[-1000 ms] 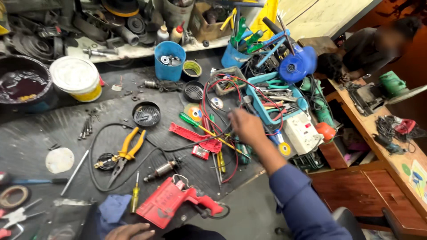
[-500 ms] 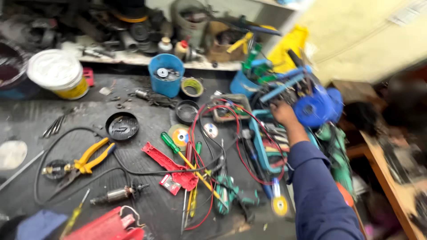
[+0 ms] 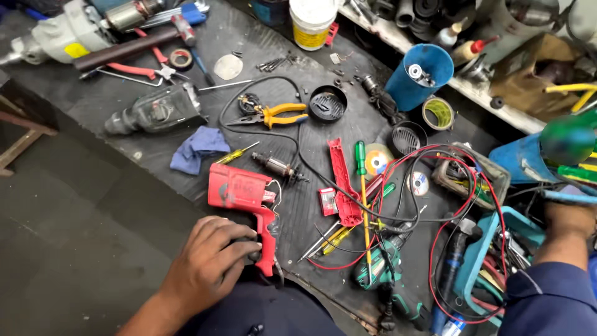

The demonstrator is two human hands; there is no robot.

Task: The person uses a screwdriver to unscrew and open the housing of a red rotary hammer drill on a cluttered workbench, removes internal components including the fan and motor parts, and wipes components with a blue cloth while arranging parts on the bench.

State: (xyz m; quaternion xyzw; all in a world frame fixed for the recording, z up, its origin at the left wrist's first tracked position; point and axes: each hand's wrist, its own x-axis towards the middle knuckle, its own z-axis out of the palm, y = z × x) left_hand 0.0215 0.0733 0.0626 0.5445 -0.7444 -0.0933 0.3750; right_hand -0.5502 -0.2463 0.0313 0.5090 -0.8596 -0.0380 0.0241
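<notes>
My left hand [image 3: 208, 261] lies at the bench's near edge, fingers curled over the butt of the handle of a red drill housing [image 3: 239, 186] that lies flat with loose wires at its back. A motor armature [image 3: 280, 167] and a small yellow screwdriver [image 3: 236, 154] lie just beyond it. My right hand [image 3: 567, 219], in a dark blue sleeve, reaches to the far right past a teal basket [image 3: 482, 258]. Its fingers are hidden behind a light-blue bar [image 3: 569, 196], so its grip is unclear.
A black mat carries yellow pliers [image 3: 277, 115], a red cover plate [image 3: 342, 180], a green screwdriver [image 3: 360, 163], a green drill [image 3: 382, 267], tangled red and black wires, a blue cloth [image 3: 196, 148] and a grey drill [image 3: 155, 112]. A blue cup [image 3: 420, 74] and white bucket [image 3: 311, 22] stand behind.
The view has swung, so the bench now runs diagonally. My right hand has moved from the basket of tools farther right. My left hand, out of view half a second ago, shows on the red drill.
</notes>
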